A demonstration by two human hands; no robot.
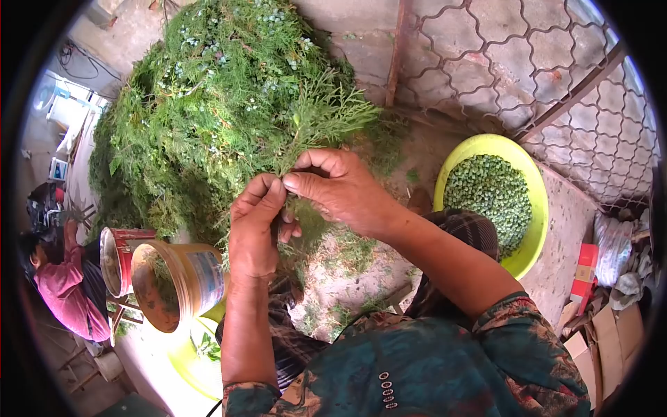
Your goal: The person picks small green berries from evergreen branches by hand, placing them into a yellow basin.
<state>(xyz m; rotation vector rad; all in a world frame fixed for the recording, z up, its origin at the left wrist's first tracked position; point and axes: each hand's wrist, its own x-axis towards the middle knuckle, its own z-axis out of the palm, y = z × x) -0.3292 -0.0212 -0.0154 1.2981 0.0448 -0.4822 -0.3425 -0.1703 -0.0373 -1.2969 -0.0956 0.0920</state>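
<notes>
A green sprig (326,115) rises from between my two hands, in front of a big heap of green branches (208,104) dotted with pale blue-green berries. My left hand (260,215) has thumb and forefinger pinched on its stem side, the other fingers curled. Touching it at the fingertips, my right hand (337,187) also pinches the sprig near its base. Whether a berry sits between the fingertips is too small to tell. On my right, a yellow-green basin (541,208) holds many small green berries (486,194).
A tan bucket (198,278) and a red bucket (110,260) lie tilted at left, near another yellow-green basin (184,361). Another person (69,285) in pink sits at far left. Wire mesh (500,69) stands behind; cardboard (615,333) and a red box (585,271) are at right.
</notes>
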